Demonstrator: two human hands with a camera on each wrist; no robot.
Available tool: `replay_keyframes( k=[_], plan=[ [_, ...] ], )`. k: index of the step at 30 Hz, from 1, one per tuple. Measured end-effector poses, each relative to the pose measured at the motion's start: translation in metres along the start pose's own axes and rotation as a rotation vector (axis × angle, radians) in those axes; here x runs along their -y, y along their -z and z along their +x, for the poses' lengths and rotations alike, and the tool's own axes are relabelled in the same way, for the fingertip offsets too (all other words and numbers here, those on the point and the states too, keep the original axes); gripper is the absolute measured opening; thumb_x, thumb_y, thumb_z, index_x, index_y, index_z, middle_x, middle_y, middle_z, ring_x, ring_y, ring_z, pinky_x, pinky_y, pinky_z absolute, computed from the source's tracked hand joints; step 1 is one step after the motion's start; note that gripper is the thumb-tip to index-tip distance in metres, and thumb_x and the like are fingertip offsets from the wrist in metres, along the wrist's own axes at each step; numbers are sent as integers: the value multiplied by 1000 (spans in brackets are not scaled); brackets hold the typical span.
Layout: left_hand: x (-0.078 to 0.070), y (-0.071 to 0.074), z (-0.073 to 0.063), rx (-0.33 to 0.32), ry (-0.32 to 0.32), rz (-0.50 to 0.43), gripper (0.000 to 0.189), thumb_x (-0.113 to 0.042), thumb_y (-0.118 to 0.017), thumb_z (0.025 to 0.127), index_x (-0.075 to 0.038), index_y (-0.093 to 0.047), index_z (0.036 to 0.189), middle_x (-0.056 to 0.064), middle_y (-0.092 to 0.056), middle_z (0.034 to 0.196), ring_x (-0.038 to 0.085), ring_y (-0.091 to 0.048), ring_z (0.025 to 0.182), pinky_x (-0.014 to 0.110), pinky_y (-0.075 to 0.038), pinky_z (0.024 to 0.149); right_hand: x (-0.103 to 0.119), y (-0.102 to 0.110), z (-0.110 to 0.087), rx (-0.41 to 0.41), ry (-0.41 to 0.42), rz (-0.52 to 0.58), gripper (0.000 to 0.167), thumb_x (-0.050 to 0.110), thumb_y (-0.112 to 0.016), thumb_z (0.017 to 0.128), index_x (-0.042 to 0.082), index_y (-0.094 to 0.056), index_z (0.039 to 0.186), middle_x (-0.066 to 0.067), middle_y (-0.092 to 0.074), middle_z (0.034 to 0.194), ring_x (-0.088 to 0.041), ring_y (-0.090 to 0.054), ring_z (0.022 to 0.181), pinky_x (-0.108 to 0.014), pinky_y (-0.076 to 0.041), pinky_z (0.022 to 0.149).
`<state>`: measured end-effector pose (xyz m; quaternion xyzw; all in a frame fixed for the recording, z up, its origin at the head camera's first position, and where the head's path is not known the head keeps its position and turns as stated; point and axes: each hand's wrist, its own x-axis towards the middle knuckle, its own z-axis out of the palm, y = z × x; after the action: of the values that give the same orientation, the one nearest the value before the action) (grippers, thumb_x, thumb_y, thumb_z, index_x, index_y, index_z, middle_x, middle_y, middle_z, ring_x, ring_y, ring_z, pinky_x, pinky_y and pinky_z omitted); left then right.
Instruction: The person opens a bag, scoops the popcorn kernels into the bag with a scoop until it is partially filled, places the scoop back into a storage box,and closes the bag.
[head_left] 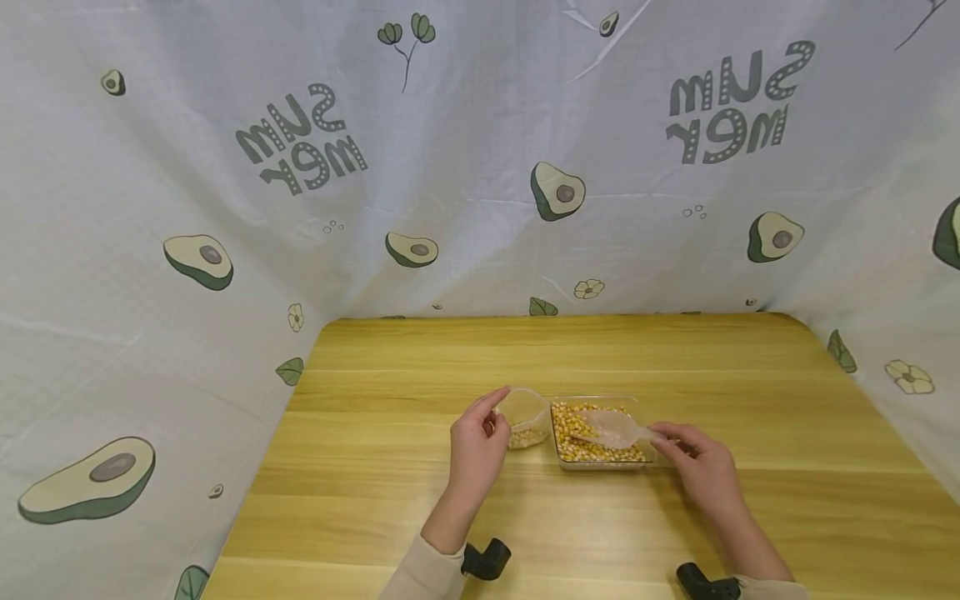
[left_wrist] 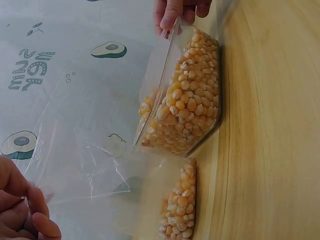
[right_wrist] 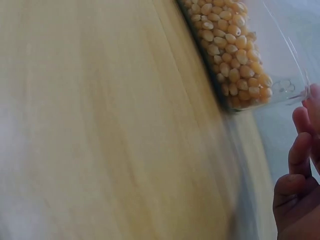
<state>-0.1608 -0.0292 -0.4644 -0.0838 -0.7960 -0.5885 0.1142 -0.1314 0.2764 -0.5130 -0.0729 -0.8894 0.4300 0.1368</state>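
Observation:
My left hand holds the rim of a clear plastic cup with some corn kernels at its bottom. Right beside the cup, a clear rectangular container is full of yellow corn kernels. Between the thumb and fingers of my right hand is the handle of a translucent scoop. Its bowl lies low over the corn inside the container, and whether kernels sit in it is hard to tell. In the right wrist view, the curled fingers show near the container's corner; the scoop is hidden there.
A wood-grain table carries both vessels. Behind and at the sides hangs a pale curtain printed with avocados and lettering. Dark wrist mounts stick out from both sleeves near the table's front.

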Motion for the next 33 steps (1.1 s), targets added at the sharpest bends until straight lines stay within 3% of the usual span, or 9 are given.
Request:
replay_keyframes(
  k=[18, 33],
  plan=[
    [-1, -1, -1, 3, 17, -19, 41, 9, -53, 91, -6, -69, 127, 14, -69, 119, 0, -30, 54, 10, -26, 47, -4, 1, -4, -26, -37, 114, 27, 17, -71, 93, -2, -72, 111, 40, -57, 87, 5, -53, 70, -16, -44, 58],
    [-3, -1, -1, -13, 20, -24, 41, 8, -53, 91, -4, -69, 126, 13, -69, 106, -1, -28, 53, 10, -25, 47, 6, 10, -5, -8, -76, 115, 32, 23, -67, 96, 0, -70, 116, 34, -59, 86, 4, -55, 74, -19, -48, 60]
  ],
)
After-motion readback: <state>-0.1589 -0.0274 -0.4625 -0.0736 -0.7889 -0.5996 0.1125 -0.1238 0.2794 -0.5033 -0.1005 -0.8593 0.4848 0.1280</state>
